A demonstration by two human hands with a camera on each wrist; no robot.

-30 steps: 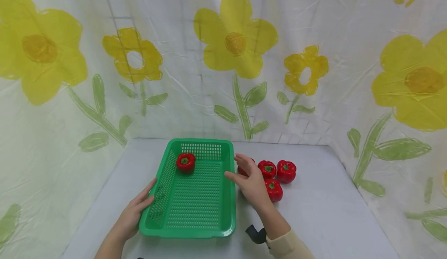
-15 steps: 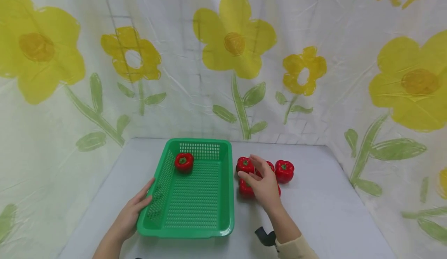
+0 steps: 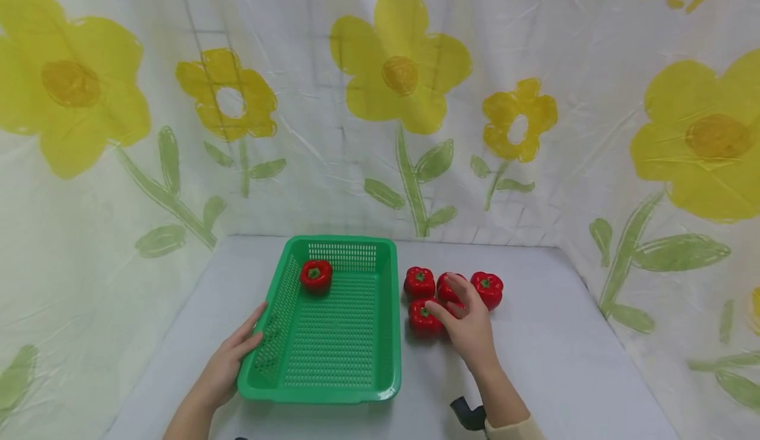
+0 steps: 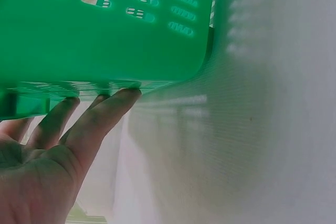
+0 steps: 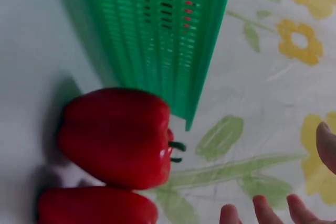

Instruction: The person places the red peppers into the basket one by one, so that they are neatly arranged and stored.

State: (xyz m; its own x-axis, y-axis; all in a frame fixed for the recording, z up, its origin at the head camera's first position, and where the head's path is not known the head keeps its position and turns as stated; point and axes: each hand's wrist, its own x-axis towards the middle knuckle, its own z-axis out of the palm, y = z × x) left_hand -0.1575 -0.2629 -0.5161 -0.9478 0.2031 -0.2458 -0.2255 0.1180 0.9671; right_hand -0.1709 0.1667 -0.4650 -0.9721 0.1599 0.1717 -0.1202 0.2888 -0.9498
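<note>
A green plastic basket (image 3: 329,380) stands on the table with one red bell pepper (image 3: 316,276) inside, near its far left corner. My left hand (image 3: 222,367) rests against the basket's left side; in the left wrist view its extended fingers (image 4: 100,124) touch the green wall. Over the group of peppers right of the basket, my right hand (image 3: 469,324) hovers with fingers spread and nothing held. Below its thumb lies a near red bell pepper (image 3: 423,321). Behind are a far left pepper (image 3: 419,282), a partly covered middle pepper (image 3: 445,286) and a right pepper (image 3: 488,289). The hand hides part of the group.
The white table (image 3: 564,361) extends to the right of the peppers and in front of them. A flower-printed curtain (image 3: 309,183) hangs behind and at both sides. Close to my right wrist is a black curved piece (image 3: 469,415).
My right hand has moved right, from beside the basket's right rim to above the peppers, uncovering the left ones. The left hand and the pepper in the basket stay in place.
</note>
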